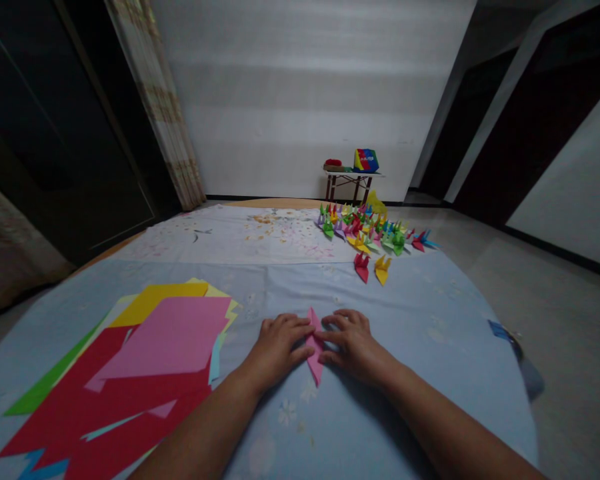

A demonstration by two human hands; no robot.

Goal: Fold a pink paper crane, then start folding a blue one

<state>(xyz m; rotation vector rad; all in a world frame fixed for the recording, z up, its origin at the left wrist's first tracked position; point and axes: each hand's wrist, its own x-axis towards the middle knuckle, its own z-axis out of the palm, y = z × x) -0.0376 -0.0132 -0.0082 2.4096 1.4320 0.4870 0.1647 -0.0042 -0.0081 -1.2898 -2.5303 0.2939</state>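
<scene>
A narrow, diamond-shaped piece of folded pink paper lies flat on the table in front of me, its long points facing away and toward me. My left hand holds its left side, with thumb and fingertips pressed on the paper. From the right, my right hand grips the other edge, index finger and thumb touching it while the remaining fingers curl above the cloth. The fingertips cover part of the paper's middle.
To the left lies a stack of coloured sheets, a pink sheet on top. Many folded paper cranes stand at the far right, with a red crane and a yellow crane closer. Behind is a small table.
</scene>
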